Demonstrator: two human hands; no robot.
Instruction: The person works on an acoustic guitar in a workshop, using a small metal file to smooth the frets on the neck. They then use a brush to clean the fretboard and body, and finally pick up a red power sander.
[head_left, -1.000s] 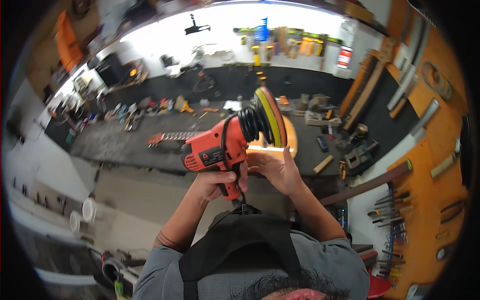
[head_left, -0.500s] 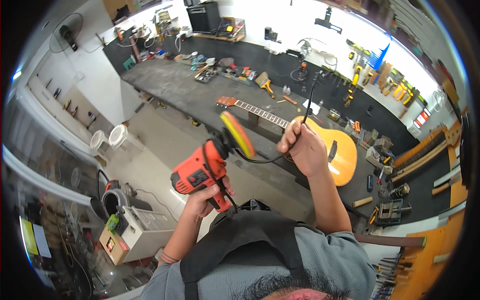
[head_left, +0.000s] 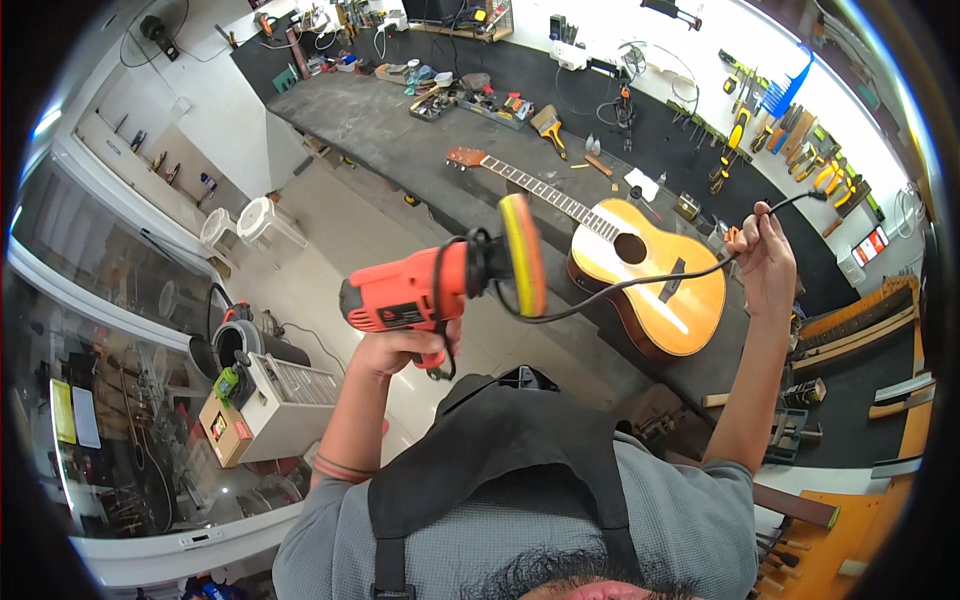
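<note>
My left hand (head_left: pixel 405 348) is wrapped round the handle of a red and black polisher (head_left: pixel 405 292), held up in front of my chest. Its round yellow and orange pad (head_left: pixel 524 256) faces right. In my right hand (head_left: pixel 768 265), raised at the right, the black power cord (head_left: pixel 640 282) is pinched, and its end sticks out past the fingers toward the wall. The cord hangs in a slack curve from the polisher, passing in front of an acoustic guitar (head_left: pixel 690 310). That guitar lies face up on the workbench, its neck pointing to the far left.
The long dark workbench (head_left: pixel 350 120) carries a paint brush (head_left: pixel 549 130), a tool tray (head_left: pixel 495 110) and small parts. Hand tools hang on the wall behind. White stools (head_left: pixel 268 222) and a cabinet (head_left: pixel 290 410) stand on the left. Guitar necks (head_left: pixel 860 325) hang at the right.
My right hand has moved right, drawing the cord out across the guitar. The polisher has turned so its body lies more level and its pad faces right. My view has shifted slightly.
</note>
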